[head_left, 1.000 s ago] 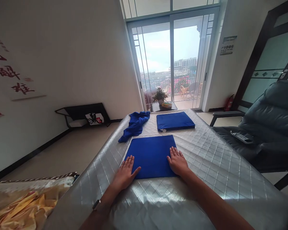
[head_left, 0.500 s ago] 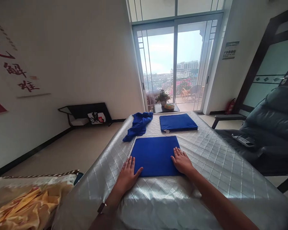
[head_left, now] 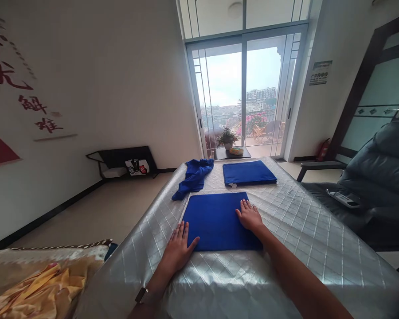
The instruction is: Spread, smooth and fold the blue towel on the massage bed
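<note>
A flat blue rectangle of cloth (head_left: 216, 221), seemingly folded, lies on the silver quilted table cover (head_left: 306, 230) in front of me. My left hand (head_left: 178, 247) rests at its left edge, fingers stretched out and thumb on the cloth. On its right side my right hand (head_left: 250, 215) lies flat, fingers spread. Beyond it sits a neat stack of blue folded cloth (head_left: 249, 172) with a small white tag at its front edge. A crumpled blue cloth (head_left: 194, 177) lies at the far left of the cover.
Yellow fabric (head_left: 43, 288) lies on a surface at the lower left. A dark armchair (head_left: 379, 177) with a white device (head_left: 344, 198) on its seat stands at the right. Past the far edge are a small table with a potted plant (head_left: 227, 137) and glass sliding doors.
The camera view has shifted slightly. My right hand has slid a little inward and up over the cloth, while my left hand stays at the left edge.
</note>
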A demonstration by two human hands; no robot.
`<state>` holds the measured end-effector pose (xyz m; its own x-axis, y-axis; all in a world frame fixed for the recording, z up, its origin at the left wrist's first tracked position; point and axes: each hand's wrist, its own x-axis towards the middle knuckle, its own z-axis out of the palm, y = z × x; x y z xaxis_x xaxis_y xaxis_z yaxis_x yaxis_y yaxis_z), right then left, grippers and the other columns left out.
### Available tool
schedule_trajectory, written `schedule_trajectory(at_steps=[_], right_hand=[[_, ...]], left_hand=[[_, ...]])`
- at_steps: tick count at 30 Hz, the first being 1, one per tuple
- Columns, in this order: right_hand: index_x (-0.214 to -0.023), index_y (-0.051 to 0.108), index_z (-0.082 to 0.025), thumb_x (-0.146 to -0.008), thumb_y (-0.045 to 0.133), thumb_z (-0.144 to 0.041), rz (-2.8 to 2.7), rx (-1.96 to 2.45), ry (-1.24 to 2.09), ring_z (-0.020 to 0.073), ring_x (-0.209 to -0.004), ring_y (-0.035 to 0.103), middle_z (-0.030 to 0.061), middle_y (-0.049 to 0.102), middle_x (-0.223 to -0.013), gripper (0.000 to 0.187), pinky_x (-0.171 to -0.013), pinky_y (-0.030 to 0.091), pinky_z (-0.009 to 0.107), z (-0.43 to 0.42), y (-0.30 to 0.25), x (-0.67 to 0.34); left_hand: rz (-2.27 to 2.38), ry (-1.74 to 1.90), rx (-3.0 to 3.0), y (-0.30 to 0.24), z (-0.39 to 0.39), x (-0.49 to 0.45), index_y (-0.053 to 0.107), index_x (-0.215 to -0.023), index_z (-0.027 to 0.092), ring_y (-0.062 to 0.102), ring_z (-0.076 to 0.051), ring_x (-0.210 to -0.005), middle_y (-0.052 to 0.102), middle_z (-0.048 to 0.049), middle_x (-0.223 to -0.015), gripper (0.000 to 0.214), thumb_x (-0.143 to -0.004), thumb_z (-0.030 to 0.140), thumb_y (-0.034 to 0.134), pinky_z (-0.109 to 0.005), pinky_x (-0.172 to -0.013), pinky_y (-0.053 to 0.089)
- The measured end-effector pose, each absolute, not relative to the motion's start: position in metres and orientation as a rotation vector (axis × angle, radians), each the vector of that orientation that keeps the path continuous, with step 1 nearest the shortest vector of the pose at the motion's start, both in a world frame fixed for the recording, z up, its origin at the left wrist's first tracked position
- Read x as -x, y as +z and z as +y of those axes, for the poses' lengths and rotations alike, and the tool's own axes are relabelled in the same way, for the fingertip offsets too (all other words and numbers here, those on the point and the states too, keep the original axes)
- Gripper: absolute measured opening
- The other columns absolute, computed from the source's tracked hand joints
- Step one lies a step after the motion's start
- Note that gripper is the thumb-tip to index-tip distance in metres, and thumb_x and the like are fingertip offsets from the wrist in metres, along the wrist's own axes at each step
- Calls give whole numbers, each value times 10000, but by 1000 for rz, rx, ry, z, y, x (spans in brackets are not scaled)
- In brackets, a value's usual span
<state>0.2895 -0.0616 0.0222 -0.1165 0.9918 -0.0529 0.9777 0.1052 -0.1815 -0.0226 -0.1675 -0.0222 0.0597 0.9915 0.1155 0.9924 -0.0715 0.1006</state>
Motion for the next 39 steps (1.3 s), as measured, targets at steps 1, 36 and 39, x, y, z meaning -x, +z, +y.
schedule_trajectory(at_steps=[1, 36, 39], right_hand=[[-1593, 195, -56, -1026, 176, -446, -2251, 2038, 273, 216, -1541, 93, 107, 149, -1669, 688, -1232, 64, 407, -61, 18, -290], [-1597, 182, -65, -1023, 183, -396, -2208, 1993, 343, 208, -1542, 72, 73, 117, -1673, 663, -1237, 20, 418, -61, 10, -292], [-1598, 175, -63, -1023, 177, -400, -2213, 1995, 343, 210, -1543, 64, 77, 110, -1675, 667, -1236, 27, 423, -62, 10, -292]], left_hand=[[-2137, -229, 2284, -22, -168, 22, 213, -1580, 51, 141, -298, -1532, 148, -183, -1653, 945, -946, 751, 186, -466, -1231, 204], [-2077, -163, 2447, -7, -59, -69, 219, -1576, 44, 153, -273, -1537, 184, -177, -1650, 875, -983, 652, 12, -479, -1240, 136], [-2145, -170, 2365, -10, -58, -36, 226, -1572, 31, 161, -289, -1534, 190, -194, -1644, 918, -967, 691, 24, -491, -1235, 149]])
